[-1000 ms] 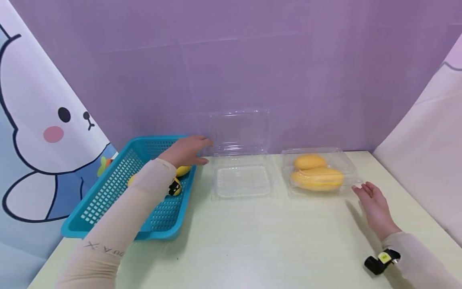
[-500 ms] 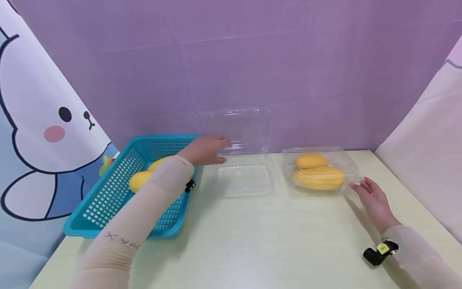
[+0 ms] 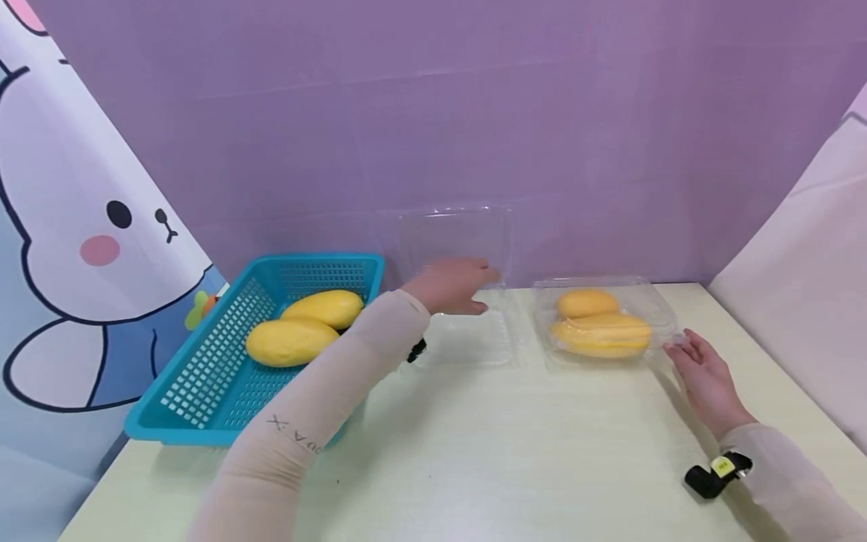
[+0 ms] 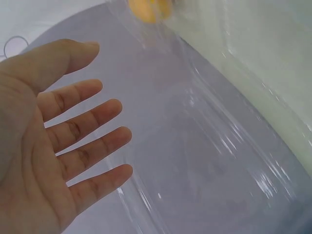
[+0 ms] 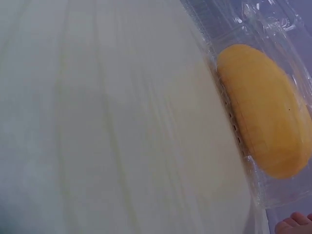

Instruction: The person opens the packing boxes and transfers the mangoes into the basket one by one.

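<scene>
My left hand (image 3: 452,286) is held over the opened clear plastic clamshell box (image 3: 474,342), thumb and fingers spread and nothing in them. The left wrist view shows the palm (image 4: 39,146) and straight fingers beside the box's shiny plastic. A second clear clamshell box (image 3: 653,301), closed, stands to the right with two yellow mangoes (image 3: 600,336) inside. At this box's right front corner, my right hand (image 3: 707,384) pinches the edge between thumb and fingers. Only its fingertips show in the right wrist view, low in the corner near the box with one mango (image 5: 265,109).
A teal mesh basket (image 3: 203,376) stands at the left with two yellow mangoes (image 3: 291,342) in it. The left sleeve crosses its right side. A purple backdrop (image 3: 542,135) rises behind the pale table (image 3: 515,444).
My left hand has moved right from the basket's far rim to over the opened box, uncovering the mangoes in the basket. The right hand stays at the closed box's corner.
</scene>
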Demonstrator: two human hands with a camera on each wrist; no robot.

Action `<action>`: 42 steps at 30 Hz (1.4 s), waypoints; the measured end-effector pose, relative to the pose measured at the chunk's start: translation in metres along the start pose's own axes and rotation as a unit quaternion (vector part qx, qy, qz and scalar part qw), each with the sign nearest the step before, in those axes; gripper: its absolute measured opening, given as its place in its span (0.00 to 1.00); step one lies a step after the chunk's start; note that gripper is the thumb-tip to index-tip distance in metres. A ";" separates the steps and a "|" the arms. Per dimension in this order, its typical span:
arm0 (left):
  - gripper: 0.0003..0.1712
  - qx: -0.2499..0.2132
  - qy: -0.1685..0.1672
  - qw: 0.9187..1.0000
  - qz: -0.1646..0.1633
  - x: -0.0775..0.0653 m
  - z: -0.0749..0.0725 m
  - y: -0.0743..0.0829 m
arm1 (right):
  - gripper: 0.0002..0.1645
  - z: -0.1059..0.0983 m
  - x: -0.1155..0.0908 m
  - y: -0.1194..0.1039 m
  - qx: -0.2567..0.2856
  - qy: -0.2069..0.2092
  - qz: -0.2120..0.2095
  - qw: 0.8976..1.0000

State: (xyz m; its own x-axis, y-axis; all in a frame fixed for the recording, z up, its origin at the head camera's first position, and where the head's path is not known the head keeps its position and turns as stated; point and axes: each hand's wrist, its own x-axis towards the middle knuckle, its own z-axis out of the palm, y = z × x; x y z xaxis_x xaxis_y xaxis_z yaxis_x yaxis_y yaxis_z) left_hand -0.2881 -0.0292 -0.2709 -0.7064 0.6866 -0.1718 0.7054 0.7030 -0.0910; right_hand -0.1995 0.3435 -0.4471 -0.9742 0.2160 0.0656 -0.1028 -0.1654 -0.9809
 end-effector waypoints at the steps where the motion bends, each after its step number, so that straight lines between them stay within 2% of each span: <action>1: 0.32 -0.001 -0.002 1.000 0.004 0.003 -0.002 0.005 | 0.49 0.000 0.000 0.000 0.010 -0.002 -0.001 1.000; 6: 0.31 0.004 0.000 1.000 0.024 0.022 -0.007 0.025 | 0.47 -0.001 0.001 0.001 0.036 -0.005 -0.010 0.999; 9: 0.30 0.018 0.004 0.999 0.036 0.032 -0.007 0.036 | 0.38 -0.002 0.001 0.004 0.045 -0.010 -0.025 0.999; 13: 0.30 0.021 0.004 0.999 0.044 0.042 -0.004 0.047 | 0.18 -0.002 0.002 0.010 0.074 -0.009 -0.048 0.996; 17: 0.30 0.011 0.005 0.999 0.048 0.051 0.001 0.054 | 0.13 0.002 0.000 0.009 0.096 -0.003 -0.053 0.994; 20: 0.31 0.012 0.014 0.998 0.056 0.058 0.008 0.058 | 0.12 0.005 -0.002 0.005 0.090 0.000 -0.045 0.995; 25: 0.32 0.020 0.024 0.997 0.073 0.073 0.023 0.065 | 0.12 0.010 -0.005 0.003 0.087 0.001 -0.037 0.996; 28: 0.33 0.015 0.017 0.997 0.071 0.078 0.030 0.072 | 0.12 0.011 -0.006 0.003 0.079 0.006 -0.024 0.997; 33: 0.34 0.008 0.011 0.997 0.074 0.083 0.037 0.083 | 0.38 0.011 -0.006 0.001 0.055 0.030 0.018 0.998; 35: 0.35 0.010 0.008 0.997 0.071 0.085 0.040 0.088 | 0.44 0.011 -0.006 0.000 0.049 0.037 0.027 0.998; 42: 0.39 0.025 -0.003 0.999 0.032 0.092 0.049 0.102 | 0.43 0.011 -0.005 -0.001 0.038 0.048 0.026 0.998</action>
State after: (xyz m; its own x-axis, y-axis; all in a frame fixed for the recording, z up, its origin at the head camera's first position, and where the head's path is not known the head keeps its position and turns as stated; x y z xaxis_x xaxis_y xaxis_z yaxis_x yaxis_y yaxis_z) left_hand -0.2784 0.0970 -0.3437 -0.6589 0.7293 -0.1844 0.7518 0.6466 -0.1292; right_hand -0.1969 0.3318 -0.4446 -0.9553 0.2955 -0.0062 -0.0712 -0.2504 -0.9655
